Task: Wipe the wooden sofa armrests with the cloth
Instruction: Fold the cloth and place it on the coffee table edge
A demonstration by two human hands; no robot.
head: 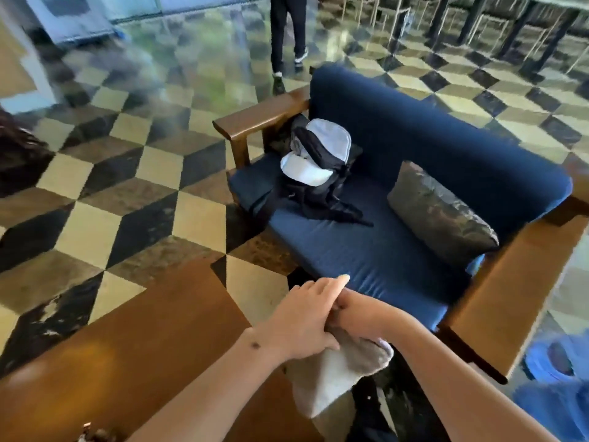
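A blue-cushioned sofa [398,250] with a wooden frame stands in front of me. Its near wooden armrest [516,298] runs along the right. The far armrest [261,113] sits at the upper left of the seat. A pale grey-white cloth [338,374] hangs below my two hands, which meet just in front of the seat's near edge. My left hand [302,320] lies over my right hand [357,314], and both grip the cloth's top. The cloth is off both armrests.
A black and white backpack [315,161] and a grey-brown cushion [439,212] lie on the seat. A brown wooden table top [127,352] fills the lower left. A person's legs [287,36] stand beyond the sofa on the checkered floor. Blue objects [554,378] sit at lower right.
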